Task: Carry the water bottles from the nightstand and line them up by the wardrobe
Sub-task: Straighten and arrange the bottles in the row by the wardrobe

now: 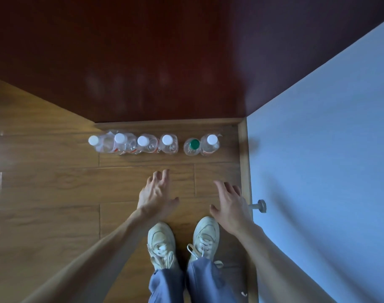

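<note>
Wooden floor (44, 193); bottles (143, 143) lined along dark-red wardrobe (164, 62).

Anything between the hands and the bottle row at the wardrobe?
Nothing visible. Only bare wooden floor separates the open left hand and right hand from the six clear plastic water bottles lined up along the dark red wardrobe. A grey doorstop on the blue wall sits off to the side.

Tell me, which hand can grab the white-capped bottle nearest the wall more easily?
Probably the right hand: it is open and empty on the wall side, almost in line with that white-capped bottle. The left hand is empty too, but sits further left, past the green-capped bottle.
</note>
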### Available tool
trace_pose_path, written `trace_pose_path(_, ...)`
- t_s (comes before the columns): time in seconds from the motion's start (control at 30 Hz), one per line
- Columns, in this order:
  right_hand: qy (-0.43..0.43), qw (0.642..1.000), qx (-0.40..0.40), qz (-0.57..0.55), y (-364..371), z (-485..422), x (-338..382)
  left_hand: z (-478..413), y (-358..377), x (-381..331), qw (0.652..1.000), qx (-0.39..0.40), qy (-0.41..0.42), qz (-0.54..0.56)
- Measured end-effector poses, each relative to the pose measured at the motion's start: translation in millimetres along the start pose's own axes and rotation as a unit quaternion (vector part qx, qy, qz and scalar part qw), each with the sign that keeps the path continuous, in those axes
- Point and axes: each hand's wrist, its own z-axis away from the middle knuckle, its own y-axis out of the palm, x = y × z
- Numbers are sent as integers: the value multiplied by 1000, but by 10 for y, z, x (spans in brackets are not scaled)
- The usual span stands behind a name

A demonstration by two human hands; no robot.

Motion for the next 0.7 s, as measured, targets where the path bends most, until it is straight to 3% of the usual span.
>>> trace_pose_path(0.4,-20,999,15,47,-986,1226,646,1605,-1121,369,991,-25,20,-129)
trace_pose_path(0.7,-15,998,10,55,-1809,2348,1148,2716,-1940,302,991,-78,9,-108)
